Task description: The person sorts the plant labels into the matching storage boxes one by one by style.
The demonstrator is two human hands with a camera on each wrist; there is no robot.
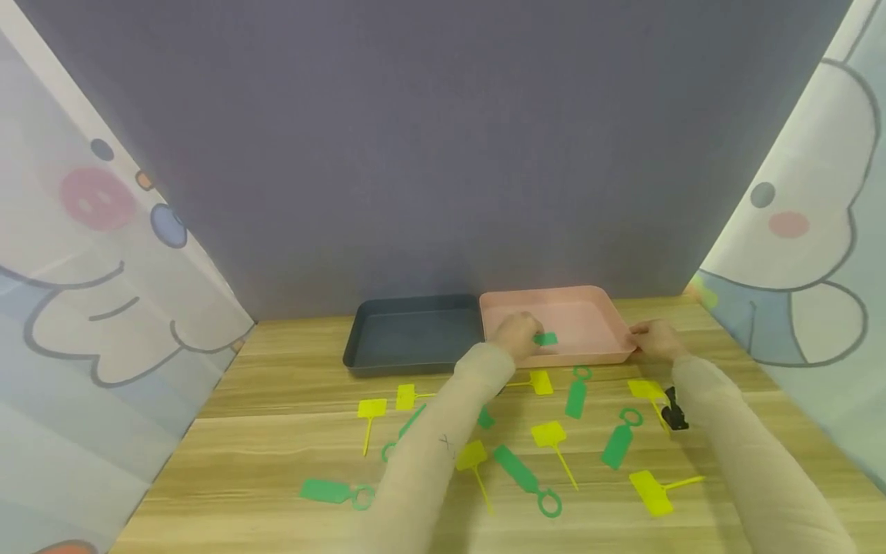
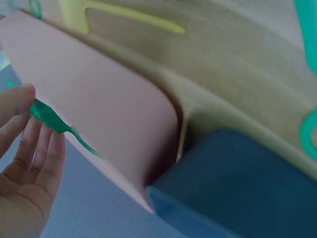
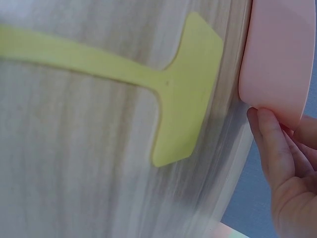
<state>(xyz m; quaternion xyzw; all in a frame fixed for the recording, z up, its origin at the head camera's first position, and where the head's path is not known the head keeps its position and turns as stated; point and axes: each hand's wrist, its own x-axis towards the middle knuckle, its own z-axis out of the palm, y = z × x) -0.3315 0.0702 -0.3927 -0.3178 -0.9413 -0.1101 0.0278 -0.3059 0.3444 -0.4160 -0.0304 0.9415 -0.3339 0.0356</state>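
Over the front part of the pink tray point(image 1: 574, 308), my left hand point(image 1: 519, 335) pinches a green tag point(image 1: 545, 338) between thumb and fingers. In the left wrist view that tag point(image 2: 47, 115) shows its flat body, with a thin curved end pointing away from the hand point(image 2: 32, 173). My right hand point(image 1: 657, 340) grips the pink tray's front right corner. Seen from the right wrist, thumb and fingers point(image 3: 272, 144) pinch the tray's rim point(image 3: 277, 64). A yellow T-shaped tag point(image 3: 188, 94) lies on the table close to that hand.
A dark blue tray point(image 1: 415, 335) stands directly left of the pink one. Several yellow tags point(image 1: 549, 434) and green ring-ended tags point(image 1: 517, 468) lie scattered on the wooden table point(image 1: 249, 446). A small black object point(image 1: 674, 414) sits beside the right forearm. A grey panel point(image 1: 443, 154) rises behind the trays.
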